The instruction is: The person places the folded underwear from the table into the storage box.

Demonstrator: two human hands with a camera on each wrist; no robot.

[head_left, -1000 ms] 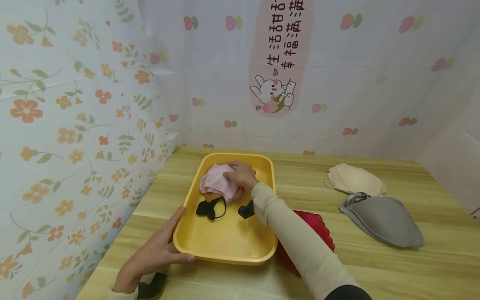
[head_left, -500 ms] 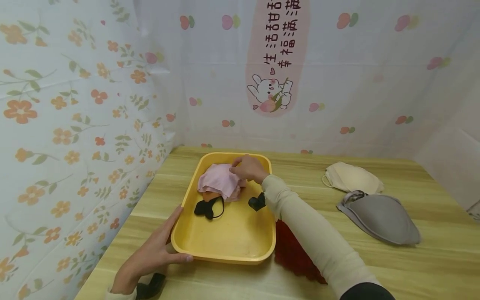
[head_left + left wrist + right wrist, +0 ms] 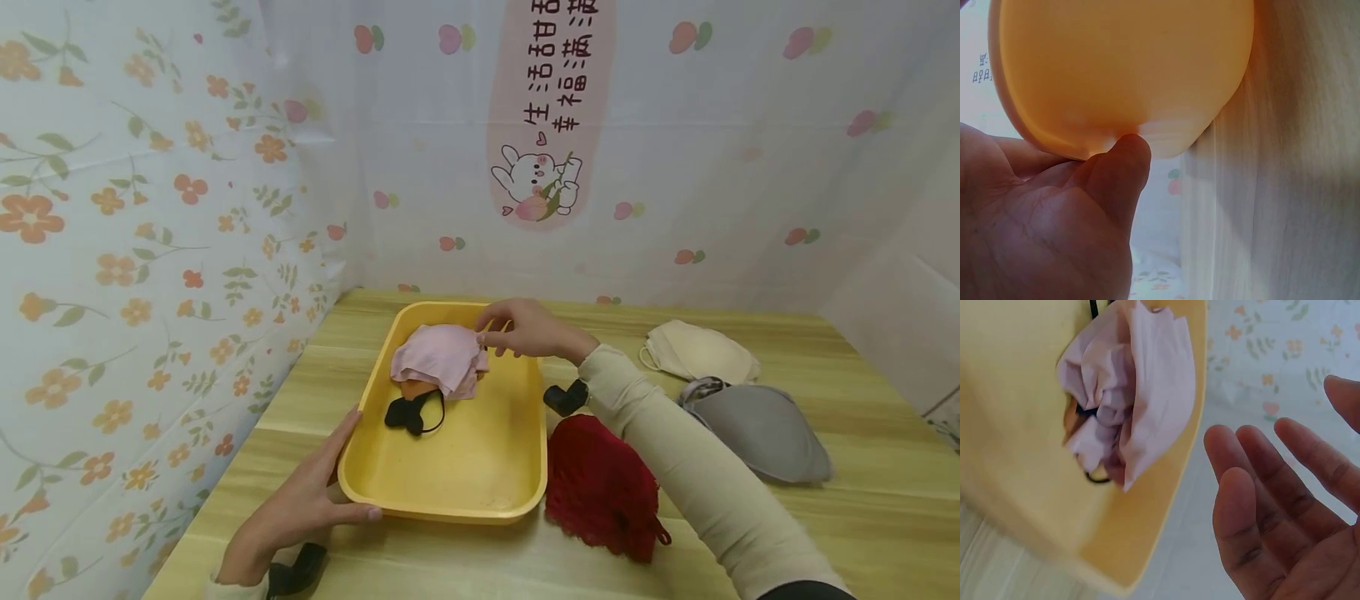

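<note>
A yellow plastic tray stands on the table. My left hand holds its near left corner, thumb against the front wall and fingers along the left side. In the left wrist view, the thumb presses on the tray's outer wall. Inside the tray lies a crumpled pale pink cloth garment, partly covering an orange-brown piece. A black piece with a thin loop pokes out beside them. My right hand hovers over the tray's far right part, its fingers loosely bent and holding nothing.
A red lace bra lies against the tray's right side, below the right forearm. Farther right, a grey bra lies in front of a beige bra. Patterned cloth walls border the table behind and on the left.
My right hand has left the pink garment and moved right and up, away from it. The garment stays in the tray. My left hand keeps its hold on the tray's corner.
</note>
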